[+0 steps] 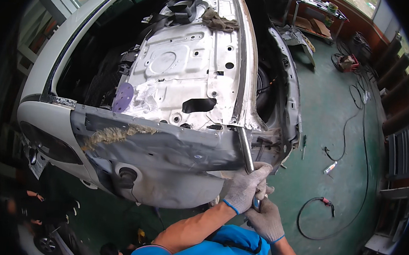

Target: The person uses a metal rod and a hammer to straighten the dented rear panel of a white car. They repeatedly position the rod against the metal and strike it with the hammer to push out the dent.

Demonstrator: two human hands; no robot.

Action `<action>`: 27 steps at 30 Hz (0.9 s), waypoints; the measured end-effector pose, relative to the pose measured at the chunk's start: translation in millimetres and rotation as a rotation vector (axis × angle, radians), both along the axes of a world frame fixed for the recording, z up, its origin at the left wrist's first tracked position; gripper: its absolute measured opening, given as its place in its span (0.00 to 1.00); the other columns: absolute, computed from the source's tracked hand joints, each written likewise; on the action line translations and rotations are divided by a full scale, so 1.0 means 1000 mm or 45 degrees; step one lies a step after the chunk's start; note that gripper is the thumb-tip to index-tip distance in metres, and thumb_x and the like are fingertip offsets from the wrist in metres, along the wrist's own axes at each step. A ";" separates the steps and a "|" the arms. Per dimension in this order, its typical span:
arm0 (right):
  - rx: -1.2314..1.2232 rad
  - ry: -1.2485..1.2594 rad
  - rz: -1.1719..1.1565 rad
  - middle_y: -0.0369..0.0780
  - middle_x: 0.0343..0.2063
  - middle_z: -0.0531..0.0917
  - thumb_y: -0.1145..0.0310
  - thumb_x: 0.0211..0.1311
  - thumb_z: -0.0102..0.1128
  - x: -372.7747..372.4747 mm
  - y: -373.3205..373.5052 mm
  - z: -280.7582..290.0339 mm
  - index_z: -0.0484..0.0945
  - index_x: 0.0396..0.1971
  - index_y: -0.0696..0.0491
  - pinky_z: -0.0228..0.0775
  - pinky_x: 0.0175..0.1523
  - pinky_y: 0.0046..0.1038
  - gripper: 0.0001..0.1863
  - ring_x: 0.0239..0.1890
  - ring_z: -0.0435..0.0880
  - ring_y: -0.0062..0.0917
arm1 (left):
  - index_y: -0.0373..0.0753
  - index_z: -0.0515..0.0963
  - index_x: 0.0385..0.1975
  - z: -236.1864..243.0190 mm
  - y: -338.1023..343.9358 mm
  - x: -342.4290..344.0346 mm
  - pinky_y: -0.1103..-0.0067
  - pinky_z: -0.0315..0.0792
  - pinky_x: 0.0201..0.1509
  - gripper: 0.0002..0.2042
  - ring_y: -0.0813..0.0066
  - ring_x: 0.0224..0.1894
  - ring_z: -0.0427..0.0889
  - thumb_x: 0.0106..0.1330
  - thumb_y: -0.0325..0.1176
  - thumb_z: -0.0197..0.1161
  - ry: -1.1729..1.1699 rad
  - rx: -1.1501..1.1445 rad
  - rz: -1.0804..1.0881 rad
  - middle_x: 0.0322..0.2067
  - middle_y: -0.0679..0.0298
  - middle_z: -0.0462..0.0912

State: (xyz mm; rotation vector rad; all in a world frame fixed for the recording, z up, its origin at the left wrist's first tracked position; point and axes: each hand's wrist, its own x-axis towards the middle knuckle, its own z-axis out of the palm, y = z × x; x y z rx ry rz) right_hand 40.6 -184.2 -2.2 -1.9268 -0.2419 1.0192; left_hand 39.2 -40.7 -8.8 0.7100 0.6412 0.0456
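We clench both gloved hands, left hand [247, 186] above right hand [266, 220], round the steel bar [245, 148] wedged at the panel seam [250, 123], so we should probably lever slowly, wrists straight.

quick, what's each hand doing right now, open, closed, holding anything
Left hand: closed around the metal bar wedged against the car body's rear panel.
Right hand: closed on the same bar's lower end, just below the left.

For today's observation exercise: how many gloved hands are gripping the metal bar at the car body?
2. The left hand wraps the metal bar higher up, by the car body's rear edge. The right hand holds its lower end, just beneath. No others show.
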 end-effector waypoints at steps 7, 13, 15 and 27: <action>-0.200 -0.315 0.018 0.54 0.39 0.89 0.58 0.65 0.68 -0.007 0.001 -0.008 0.81 0.54 0.54 0.81 0.50 0.48 0.22 0.44 0.90 0.52 | 0.32 0.80 0.51 -0.001 -0.003 0.003 0.77 0.76 0.26 0.11 0.80 0.14 0.70 0.80 0.34 0.62 0.004 -0.002 -0.001 0.18 0.70 0.70; 0.224 0.075 -0.139 0.40 0.32 0.89 0.69 0.64 0.72 0.000 -0.004 -0.026 0.85 0.42 0.60 0.80 0.44 0.32 0.12 0.35 0.88 0.25 | 0.32 0.82 0.50 -0.007 0.007 0.003 0.81 0.67 0.19 0.10 0.82 0.16 0.69 0.79 0.31 0.62 -0.104 -0.300 -0.177 0.18 0.71 0.70; 0.211 0.116 -0.124 0.38 0.32 0.89 0.71 0.63 0.72 0.004 -0.005 -0.028 0.85 0.40 0.62 0.80 0.43 0.28 0.10 0.34 0.86 0.20 | 0.32 0.82 0.49 -0.010 0.006 0.004 0.81 0.65 0.18 0.09 0.83 0.16 0.69 0.78 0.30 0.63 -0.021 -0.203 -0.163 0.17 0.71 0.71; 0.050 0.184 -0.125 0.38 0.37 0.89 0.73 0.63 0.72 0.003 -0.002 -0.023 0.86 0.43 0.61 0.78 0.52 0.27 0.10 0.42 0.85 0.21 | 0.32 0.83 0.47 -0.008 -0.002 0.005 0.81 0.66 0.17 0.08 0.80 0.14 0.71 0.77 0.30 0.64 0.000 -0.064 -0.110 0.18 0.69 0.72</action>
